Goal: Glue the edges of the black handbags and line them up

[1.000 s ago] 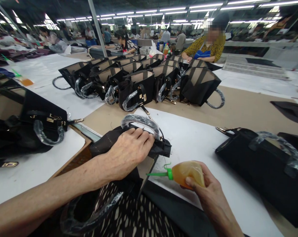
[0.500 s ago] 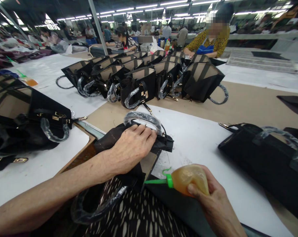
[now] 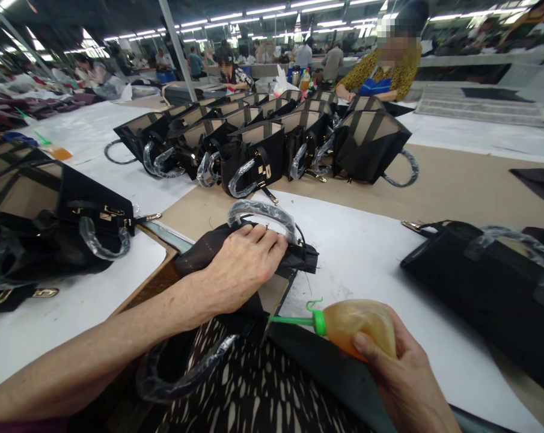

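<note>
A black handbag [image 3: 199, 251] with plastic-wrapped handles lies at the table's near edge, one handle up on the table side, the other hanging over my lap. My left hand [image 3: 249, 264] is closed on the bag's upper side, just below the raised handle; its fingertips are hidden. In my right hand [image 3: 393, 355] is a soft squeeze bottle [image 3: 357, 328] of amber liquid, lying sideways. Its green nozzle points left, and the tip is at the edge of the bag's beige inner panel [image 3: 274, 293]. Whether the tip touches cannot be made out.
Rows of black handbags [image 3: 253, 150] stand across the table. More bags [image 3: 95, 204] are at the left, and another bag [image 3: 479, 288] lies at the right. A second glue-coloured bottle [image 3: 61, 153] lies far left. Opposite, a person in a yellow patterned top [image 3: 407, 72] works.
My right hand and the bottle have shifted slightly right, and the nozzle tip has moved a little right and up. My left hand keeps its hold on the bag.
</note>
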{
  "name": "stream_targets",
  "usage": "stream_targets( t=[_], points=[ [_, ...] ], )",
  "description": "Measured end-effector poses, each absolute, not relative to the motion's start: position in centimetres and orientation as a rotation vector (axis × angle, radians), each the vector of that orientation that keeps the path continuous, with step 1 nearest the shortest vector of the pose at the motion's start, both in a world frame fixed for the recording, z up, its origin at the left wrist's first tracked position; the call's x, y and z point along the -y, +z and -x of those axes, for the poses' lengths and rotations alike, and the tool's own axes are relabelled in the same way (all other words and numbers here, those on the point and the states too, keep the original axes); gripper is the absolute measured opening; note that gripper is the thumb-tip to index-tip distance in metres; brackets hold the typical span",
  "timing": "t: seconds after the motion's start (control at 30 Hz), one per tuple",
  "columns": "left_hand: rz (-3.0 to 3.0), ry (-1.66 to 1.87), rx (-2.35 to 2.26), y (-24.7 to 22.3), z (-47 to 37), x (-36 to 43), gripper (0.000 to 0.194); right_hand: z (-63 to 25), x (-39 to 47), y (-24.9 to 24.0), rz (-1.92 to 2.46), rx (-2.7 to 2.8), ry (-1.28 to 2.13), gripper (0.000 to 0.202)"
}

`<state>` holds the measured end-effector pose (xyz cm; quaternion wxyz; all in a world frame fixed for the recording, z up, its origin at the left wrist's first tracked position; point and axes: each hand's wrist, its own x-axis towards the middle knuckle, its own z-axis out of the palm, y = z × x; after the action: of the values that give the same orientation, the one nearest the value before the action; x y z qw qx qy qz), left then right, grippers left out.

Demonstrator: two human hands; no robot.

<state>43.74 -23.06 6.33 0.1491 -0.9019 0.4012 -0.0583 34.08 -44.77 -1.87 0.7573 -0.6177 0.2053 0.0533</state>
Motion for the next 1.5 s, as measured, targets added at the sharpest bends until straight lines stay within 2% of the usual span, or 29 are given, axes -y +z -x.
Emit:
stream_targets(
  t=[0.3, 0.97, 1.27, 1.5],
  points=[
    [2.574, -0.264, -1.127, 5.8, -43.9, 23.0, 0.03, -33.4, 43.9, -2.2, 1.211, -0.516, 0.21, 0.042],
    [2.582, -0.256, -1.135, 6.0, -44.0, 23.2, 0.031, -32.5, 43.3, -1.6, 1.271, -0.543, 0.242, 0.045],
    [2.587, -0.245, -1.144, 6.0, -43.9, 23.0, 0.034, -33.2, 43.7, -1.0, 1.612, -0.497, 0.098, 0.051],
    [2.586, -0.24, -1.154, 6.0, -43.9, 23.0, 0.036, -34.2, 43.7, -1.1, 1.714, -0.467, 0.054, 0.052]
  ],
)
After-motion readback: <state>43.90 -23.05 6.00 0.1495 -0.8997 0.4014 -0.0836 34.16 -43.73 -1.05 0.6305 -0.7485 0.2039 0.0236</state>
